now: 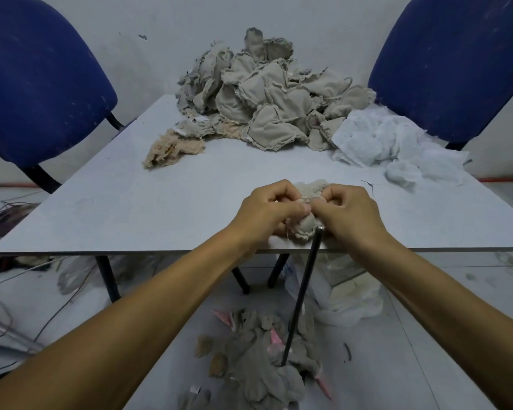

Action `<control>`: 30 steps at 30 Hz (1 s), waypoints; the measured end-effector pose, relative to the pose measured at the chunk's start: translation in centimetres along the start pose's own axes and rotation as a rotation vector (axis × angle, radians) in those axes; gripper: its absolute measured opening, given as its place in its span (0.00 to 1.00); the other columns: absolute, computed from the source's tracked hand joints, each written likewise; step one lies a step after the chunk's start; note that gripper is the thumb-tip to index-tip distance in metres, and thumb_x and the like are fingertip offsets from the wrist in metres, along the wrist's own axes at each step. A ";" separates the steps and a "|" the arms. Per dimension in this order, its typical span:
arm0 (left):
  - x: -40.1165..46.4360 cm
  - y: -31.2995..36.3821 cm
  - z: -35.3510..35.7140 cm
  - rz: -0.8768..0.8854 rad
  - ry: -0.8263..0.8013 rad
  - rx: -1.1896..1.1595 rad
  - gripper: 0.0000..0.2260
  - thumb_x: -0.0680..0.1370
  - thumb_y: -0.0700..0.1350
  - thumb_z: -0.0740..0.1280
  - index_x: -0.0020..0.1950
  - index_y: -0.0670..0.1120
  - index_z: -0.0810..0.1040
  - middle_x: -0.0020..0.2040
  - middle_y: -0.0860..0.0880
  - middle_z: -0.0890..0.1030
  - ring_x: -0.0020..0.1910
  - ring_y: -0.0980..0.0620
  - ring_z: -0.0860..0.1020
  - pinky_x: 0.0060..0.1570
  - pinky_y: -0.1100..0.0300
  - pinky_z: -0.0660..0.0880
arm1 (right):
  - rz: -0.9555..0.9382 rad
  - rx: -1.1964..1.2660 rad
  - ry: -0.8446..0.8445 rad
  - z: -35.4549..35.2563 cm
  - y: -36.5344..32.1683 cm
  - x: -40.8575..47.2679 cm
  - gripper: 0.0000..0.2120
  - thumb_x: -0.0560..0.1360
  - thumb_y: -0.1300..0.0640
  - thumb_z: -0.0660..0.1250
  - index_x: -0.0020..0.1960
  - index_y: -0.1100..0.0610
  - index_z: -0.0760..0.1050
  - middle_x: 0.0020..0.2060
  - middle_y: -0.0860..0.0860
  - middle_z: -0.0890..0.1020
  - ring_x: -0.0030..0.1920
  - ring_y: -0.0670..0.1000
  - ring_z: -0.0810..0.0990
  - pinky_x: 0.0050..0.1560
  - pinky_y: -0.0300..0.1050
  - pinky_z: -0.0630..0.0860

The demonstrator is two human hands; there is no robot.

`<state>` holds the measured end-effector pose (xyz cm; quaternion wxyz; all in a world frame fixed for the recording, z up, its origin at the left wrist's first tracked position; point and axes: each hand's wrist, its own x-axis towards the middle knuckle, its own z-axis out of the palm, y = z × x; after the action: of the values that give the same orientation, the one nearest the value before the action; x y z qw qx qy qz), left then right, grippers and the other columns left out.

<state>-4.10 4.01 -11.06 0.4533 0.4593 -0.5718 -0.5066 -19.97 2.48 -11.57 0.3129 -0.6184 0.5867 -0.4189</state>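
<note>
Beige cloth piece (pixel 304 224) in the works at the six o'clock edge of the surface (pixel 131 202): the left grip (pixel 267 211) and the right grip (pixel 347 214) meet over it, fingers curled and thumbs pressed in, both pinching the bunched fabric between them. A thin black rod (pixel 302 294) slants up from the floor to meet the piece just beside the right grip; whether either grip also clasps the rod cannot be told.

The job appears to be working sewn pieces over the rod one by one, and it looks somewhere short of the middle. Done, by the look of it: a floor heap (pixel 261 365) of grey-beige pieces at six o'clock, below the surface, with pink scraps among them and the rod's lower end standing in it. Left to do: a taller heap of raw-edged pieces (pixel 264 99) at twelve o'clock on the surface, against the wall, which seems to outweigh the floor heap.

A peach-coloured tuft (pixel 172 149) lies at eleven o'clock just beside that taller heap, and white netting (pixel 382 140) at two o'clock touches it. One blue chair (pixel 36 84) stands at ten o'clock beyond the surface, a second blue chair (pixel 456 63) at two o'clock.
</note>
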 end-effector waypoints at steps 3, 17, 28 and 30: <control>-0.5 -0.2 -0.1 0.045 -0.032 0.079 0.11 0.67 0.43 0.76 0.43 0.41 0.77 0.35 0.47 0.73 0.37 0.46 0.77 0.42 0.47 0.81 | -0.044 -0.029 0.090 0.6 -0.2 0.0 0.11 0.69 0.53 0.72 0.31 0.56 0.76 0.19 0.42 0.72 0.24 0.41 0.70 0.24 0.32 0.64; 0.4 -0.3 0.5 -0.038 0.253 -0.083 0.09 0.73 0.35 0.74 0.37 0.42 0.75 0.25 0.47 0.74 0.21 0.50 0.76 0.24 0.62 0.75 | -0.161 0.158 -0.371 -1.9 0.5 -1.0 0.05 0.71 0.63 0.73 0.46 0.58 0.79 0.35 0.57 0.84 0.38 0.46 0.81 0.45 0.44 0.75; 0.0 1.0 -0.1 -0.116 0.091 -0.150 0.12 0.75 0.31 0.69 0.35 0.42 0.72 0.25 0.49 0.76 0.23 0.51 0.75 0.23 0.62 0.74 | -0.251 0.061 -0.270 -1.5 0.6 -1.2 0.05 0.72 0.58 0.75 0.43 0.54 0.79 0.30 0.50 0.83 0.33 0.45 0.79 0.40 0.44 0.75; 0.2 0.7 0.3 -0.099 0.157 -0.108 0.12 0.74 0.29 0.69 0.35 0.41 0.72 0.23 0.50 0.74 0.21 0.53 0.73 0.22 0.63 0.73 | -0.273 0.034 -0.248 -1.4 0.9 -1.4 0.04 0.72 0.57 0.75 0.43 0.53 0.80 0.31 0.49 0.83 0.35 0.47 0.80 0.43 0.47 0.77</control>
<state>-4.48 3.96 -10.41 0.4950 0.5002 -0.4829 -0.5211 -21.53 3.94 -11.95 0.3334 -0.7339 0.4472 -0.3877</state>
